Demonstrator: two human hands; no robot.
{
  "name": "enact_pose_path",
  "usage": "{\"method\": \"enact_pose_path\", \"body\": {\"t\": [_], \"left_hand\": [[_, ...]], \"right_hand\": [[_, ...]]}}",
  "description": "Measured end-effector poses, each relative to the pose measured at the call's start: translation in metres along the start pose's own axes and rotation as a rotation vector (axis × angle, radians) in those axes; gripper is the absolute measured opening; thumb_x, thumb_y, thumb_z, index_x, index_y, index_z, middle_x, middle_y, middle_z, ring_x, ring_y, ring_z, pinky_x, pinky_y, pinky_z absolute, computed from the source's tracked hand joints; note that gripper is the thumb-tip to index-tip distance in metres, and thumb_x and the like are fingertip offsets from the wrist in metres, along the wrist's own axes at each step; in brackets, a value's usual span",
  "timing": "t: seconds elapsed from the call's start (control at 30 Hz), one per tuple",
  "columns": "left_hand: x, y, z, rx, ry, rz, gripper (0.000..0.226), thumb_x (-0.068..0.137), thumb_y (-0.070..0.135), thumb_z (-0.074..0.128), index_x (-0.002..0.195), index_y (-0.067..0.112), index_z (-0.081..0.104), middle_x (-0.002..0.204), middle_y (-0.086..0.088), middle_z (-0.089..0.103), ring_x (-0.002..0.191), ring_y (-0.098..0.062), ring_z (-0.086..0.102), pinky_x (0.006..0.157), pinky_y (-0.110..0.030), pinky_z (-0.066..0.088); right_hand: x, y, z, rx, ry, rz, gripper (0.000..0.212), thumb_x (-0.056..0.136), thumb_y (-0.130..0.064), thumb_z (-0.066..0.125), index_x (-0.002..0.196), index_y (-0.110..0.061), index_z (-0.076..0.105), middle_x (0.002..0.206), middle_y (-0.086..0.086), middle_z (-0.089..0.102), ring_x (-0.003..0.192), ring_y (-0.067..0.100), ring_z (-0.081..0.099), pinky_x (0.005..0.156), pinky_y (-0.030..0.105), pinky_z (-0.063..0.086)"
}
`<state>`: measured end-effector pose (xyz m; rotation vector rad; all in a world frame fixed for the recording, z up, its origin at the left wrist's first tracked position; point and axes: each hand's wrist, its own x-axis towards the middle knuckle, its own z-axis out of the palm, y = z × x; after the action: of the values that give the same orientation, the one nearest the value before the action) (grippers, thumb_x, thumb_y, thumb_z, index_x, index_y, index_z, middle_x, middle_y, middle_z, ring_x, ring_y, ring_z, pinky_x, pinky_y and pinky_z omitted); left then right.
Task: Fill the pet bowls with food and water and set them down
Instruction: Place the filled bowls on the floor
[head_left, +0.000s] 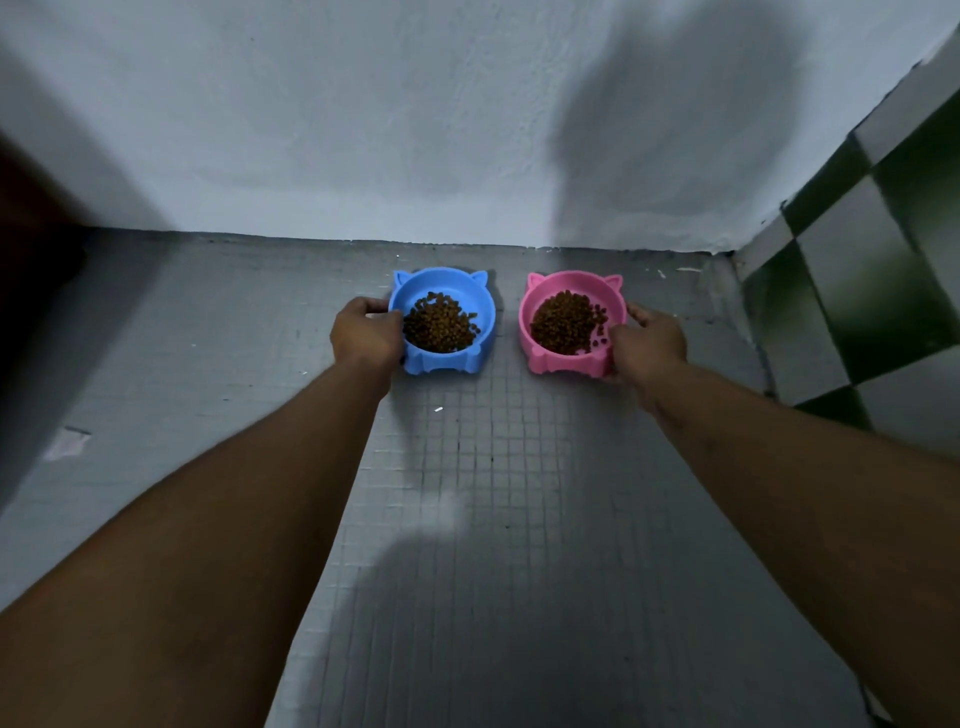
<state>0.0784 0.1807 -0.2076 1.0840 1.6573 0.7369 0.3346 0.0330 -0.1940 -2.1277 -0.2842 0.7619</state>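
Two cat-eared pet bowls are low on the gray small-tile floor (467, 493), close to the pale wall (363, 130), side by side w/ a gap btwn them. Blue bowl (470, 293) is on the left and holds a heap of brown kibble (439, 322). Pink bowl (569, 279) is on the right w/ its own kibble pile (563, 322) plus a few loose bits near the rim. Left grip (366, 332) is curled round the blue bowl's left side, thumb hooked over the rim, and it hides that edge. Right grip (647, 338) pinches the pink bowl's right rim, thumb on top, fingers along the outside; the lower right corner is covered. Fingertips under either bowl are not visible, so can't tell if the bases fully rest on the floor. Far left of the frame is too dark to read. Checkered tiles (857, 260) at right are cut off by the frame edge.
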Motion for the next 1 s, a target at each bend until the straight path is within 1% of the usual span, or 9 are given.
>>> {"method": "enact_pose_path", "body": {"t": [0.1, 0.2, 0.3, 0.43, 0.53, 0.7, 0.8, 0.87, 1.0], "left_hand": [[0.002, -0.003, 0.003, 0.009, 0.02, 0.023, 0.009, 0.082, 0.02, 0.07, 0.077, 0.026, 0.065, 0.091, -0.01, 0.073, 0.084, -0.03, 0.072, 0.077, -0.05, 0.063], [0.004, -0.002, 0.004, 0.039, 0.066, 0.071, 0.004, 0.084, 0.025, 0.072, 0.085, 0.025, 0.068, 0.091, -0.007, 0.073, 0.084, -0.026, 0.072, 0.079, -0.044, 0.063], [0.008, -0.004, 0.002, 0.139, 0.056, 0.1, 0.016, 0.082, 0.029, 0.08, 0.093, 0.019, 0.075, 0.088, -0.004, 0.073, 0.08, -0.022, 0.072, 0.079, -0.037, 0.062], [0.01, -0.003, -0.003, 0.206, 0.032, 0.081, 0.019, 0.074, 0.028, 0.088, 0.084, 0.019, 0.076, 0.088, -0.009, 0.076, 0.076, -0.027, 0.075, 0.076, -0.042, 0.064], [0.011, 0.0, -0.006, 0.237, 0.024, 0.085, 0.025, 0.073, 0.023, 0.088, 0.095, 0.016, 0.078, 0.096, -0.01, 0.076, 0.083, -0.027, 0.075, 0.081, -0.04, 0.063], [0.011, 0.001, -0.005, 0.228, 0.011, 0.096, 0.028, 0.079, 0.017, 0.081, 0.106, 0.012, 0.077, 0.105, -0.011, 0.075, 0.093, -0.025, 0.073, 0.087, -0.037, 0.062], [0.005, 0.005, -0.007, 0.286, 0.029, 0.113, 0.029, 0.084, 0.022, 0.076, 0.111, 0.01, 0.075, 0.112, -0.011, 0.074, 0.101, -0.026, 0.071, 0.092, -0.034, 0.058], [-0.007, 0.015, -0.011, 0.349, 0.035, 0.147, 0.03, 0.087, 0.025, 0.072, 0.114, 0.011, 0.074, 0.115, -0.011, 0.073, 0.106, -0.027, 0.07, 0.093, -0.03, 0.055], [-0.053, 0.052, -0.027, 0.486, -0.073, 0.302, 0.033, 0.09, 0.026, 0.065, 0.122, 0.017, 0.067, 0.113, -0.007, 0.073, 0.104, -0.022, 0.068, 0.079, -0.022, 0.043]], "right_hand": [[0.006, 0.004, 0.002, 0.009, 0.017, 0.007, 0.047, 0.094, -0.009, 0.057, 0.136, -0.03, 0.058, 0.121, 0.003, 0.07, 0.082, 0.024, 0.073, 0.064, 0.048, 0.063], [0.011, 0.009, 0.006, -0.002, 0.035, 0.0, 0.045, 0.094, -0.01, 0.057, 0.134, -0.031, 0.06, 0.12, 0.0, 0.069, 0.082, 0.025, 0.073, 0.064, 0.047, 0.063], [0.008, 0.014, 0.011, -0.028, 0.065, -0.012, 0.043, 0.092, -0.012, 0.063, 0.133, -0.028, 0.062, 0.122, 0.003, 0.069, 0.088, 0.026, 0.072, 0.071, 0.047, 0.063], [0.012, 0.01, 0.017, 0.019, 0.11, 0.033, 0.053, 0.085, -0.002, 0.07, 0.135, -0.018, 0.059, 0.134, 0.01, 0.062, 0.107, 0.033, 0.068, 0.084, 0.053, 0.06], [0.01, 0.008, 0.019, 0.036, 0.123, 0.051, 0.052, 0.085, 0.002, 0.068, 0.134, -0.014, 0.059, 0.136, 0.012, 0.06, 0.114, 0.034, 0.064, 0.09, 0.053, 0.058], [0.008, 0.012, 0.018, -0.019, 0.144, 0.012, 0.053, 0.084, -0.015, 0.073, 0.135, -0.016, 0.059, 0.136, 0.012, 0.061, 0.116, 0.033, 0.063, 0.094, 0.053, 0.055], [-0.011, 0.002, 0.01, -0.093, 0.145, -0.018, 0.046, 0.092, -0.021, 0.064, 0.138, -0.015, 0.056, 0.138, 0.01, 0.059, 0.12, 0.029, 0.061, 0.104, 0.038, 0.049], [-0.018, -0.005, 0.001, -0.15, 0.138, -0.031, 0.042, 0.096, -0.017, 0.058, 0.138, -0.014, 0.054, 0.14, 0.01, 0.057, 0.123, 0.025, 0.057, 0.099, 0.025, 0.043], [-0.058, -0.042, -0.015, -0.191, 0.106, -0.071, 0.038, 0.098, -0.017, 0.057, 0.136, -0.014, 0.054, 0.138, 0.009, 0.057, 0.11, 0.02, 0.059, 0.079, 0.02, 0.039]]}}
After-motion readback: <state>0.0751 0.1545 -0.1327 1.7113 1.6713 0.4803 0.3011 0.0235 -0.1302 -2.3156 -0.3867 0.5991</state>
